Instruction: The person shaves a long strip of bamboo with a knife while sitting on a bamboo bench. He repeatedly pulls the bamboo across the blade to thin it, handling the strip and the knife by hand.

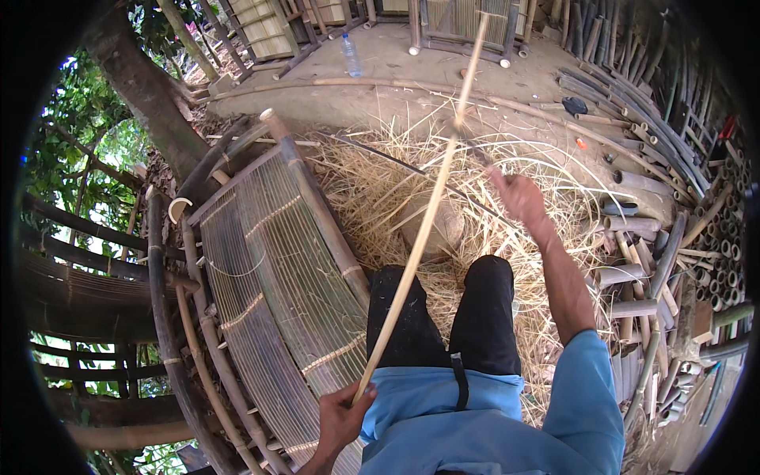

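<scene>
My left hand (pixel 346 416) is closed around the near end of a long, pale bamboo strip (pixel 422 237). The strip slants up and away past my knees toward the far frames. My right hand (pixel 518 196) is closed on the handle of a knife (pixel 477 152), the handle itself mostly hidden by my fingers. The knife's dark blade, a little blurred, reaches the strip about two thirds of the way along it. Beneath the strip, between my knees and the shavings, stands a round wooden block (pixel 435 226).
Bamboo shavings (pixel 356 186) cover the ground ahead, with a thin dark rod (pixel 388 158) across them. At my left lies a slatted bamboo bench (pixel 273 261). Cut bamboo tubes (pixel 633 226) are piled at the right. A plastic bottle (pixel 350 57) stands at the back.
</scene>
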Action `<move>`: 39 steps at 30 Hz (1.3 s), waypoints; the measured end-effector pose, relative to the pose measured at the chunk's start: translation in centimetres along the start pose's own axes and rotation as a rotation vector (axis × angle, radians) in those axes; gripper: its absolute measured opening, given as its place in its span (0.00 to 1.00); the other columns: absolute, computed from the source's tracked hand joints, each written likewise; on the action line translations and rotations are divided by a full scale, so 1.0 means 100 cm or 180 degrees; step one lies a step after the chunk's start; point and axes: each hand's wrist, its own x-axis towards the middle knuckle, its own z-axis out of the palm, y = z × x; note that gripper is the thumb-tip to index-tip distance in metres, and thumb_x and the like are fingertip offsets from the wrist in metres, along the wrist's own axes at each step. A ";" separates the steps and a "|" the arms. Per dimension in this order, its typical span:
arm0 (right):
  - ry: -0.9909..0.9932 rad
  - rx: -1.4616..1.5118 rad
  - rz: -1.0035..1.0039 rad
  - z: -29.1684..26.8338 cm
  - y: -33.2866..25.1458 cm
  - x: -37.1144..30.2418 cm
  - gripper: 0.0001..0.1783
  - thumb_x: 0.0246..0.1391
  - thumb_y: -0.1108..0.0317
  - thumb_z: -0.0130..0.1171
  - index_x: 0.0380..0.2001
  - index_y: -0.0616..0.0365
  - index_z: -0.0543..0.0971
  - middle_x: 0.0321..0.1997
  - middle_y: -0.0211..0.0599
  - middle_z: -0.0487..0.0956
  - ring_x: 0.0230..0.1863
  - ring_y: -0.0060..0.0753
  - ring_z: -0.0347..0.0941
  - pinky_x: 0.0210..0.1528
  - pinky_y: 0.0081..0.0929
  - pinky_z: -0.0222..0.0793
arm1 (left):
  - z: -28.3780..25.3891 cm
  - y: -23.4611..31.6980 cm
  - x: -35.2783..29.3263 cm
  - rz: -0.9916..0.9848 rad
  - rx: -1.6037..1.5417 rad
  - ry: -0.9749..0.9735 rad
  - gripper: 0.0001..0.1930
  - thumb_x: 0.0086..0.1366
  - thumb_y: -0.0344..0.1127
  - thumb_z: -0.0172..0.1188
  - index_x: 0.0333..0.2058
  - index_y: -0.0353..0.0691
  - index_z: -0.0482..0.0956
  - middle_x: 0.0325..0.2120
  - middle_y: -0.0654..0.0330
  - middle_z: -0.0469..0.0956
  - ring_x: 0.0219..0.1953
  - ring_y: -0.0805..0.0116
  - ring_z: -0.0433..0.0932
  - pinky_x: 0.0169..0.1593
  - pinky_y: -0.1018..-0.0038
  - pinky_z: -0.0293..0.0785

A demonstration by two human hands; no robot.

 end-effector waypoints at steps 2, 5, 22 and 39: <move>0.0039 0.0246 0.0984 -0.011 0.016 0.024 0.56 0.58 0.18 0.29 0.37 0.65 0.84 0.14 0.42 0.74 0.21 0.40 0.78 0.24 0.43 0.74 | -0.005 -0.007 -0.018 -0.0421 -0.0362 -0.0082 0.13 0.65 0.33 0.69 0.45 0.31 0.86 0.20 0.69 0.76 0.20 0.83 0.68 0.24 0.82 0.62; 0.0029 0.0377 0.0533 -0.002 -0.002 -0.014 0.54 0.60 0.19 0.32 0.38 0.64 0.84 0.15 0.42 0.76 0.23 0.42 0.79 0.28 0.40 0.76 | -0.005 -0.001 -0.009 -0.0627 -0.0252 -0.0168 0.15 0.68 0.38 0.67 0.45 0.32 0.86 0.18 0.68 0.74 0.20 0.82 0.67 0.23 0.81 0.62; -0.0791 0.0558 -0.0584 0.058 -0.096 -0.169 0.37 0.57 0.30 0.54 0.26 0.58 0.84 0.17 0.50 0.79 0.24 0.54 0.81 0.29 0.47 0.77 | 0.030 0.038 0.061 -0.0053 -0.0458 -0.0718 0.19 0.71 0.32 0.57 0.59 0.33 0.76 0.18 0.74 0.66 0.20 0.86 0.61 0.23 0.80 0.55; -0.0542 0.0060 -0.0174 0.053 0.007 -0.032 0.43 0.65 0.29 0.40 0.40 0.64 0.82 0.16 0.53 0.74 0.19 0.50 0.75 0.23 0.47 0.69 | -0.009 -0.011 -0.025 -0.0093 0.0326 -0.0540 0.14 0.70 0.29 0.59 0.50 0.28 0.81 0.19 0.71 0.70 0.20 0.85 0.64 0.23 0.82 0.59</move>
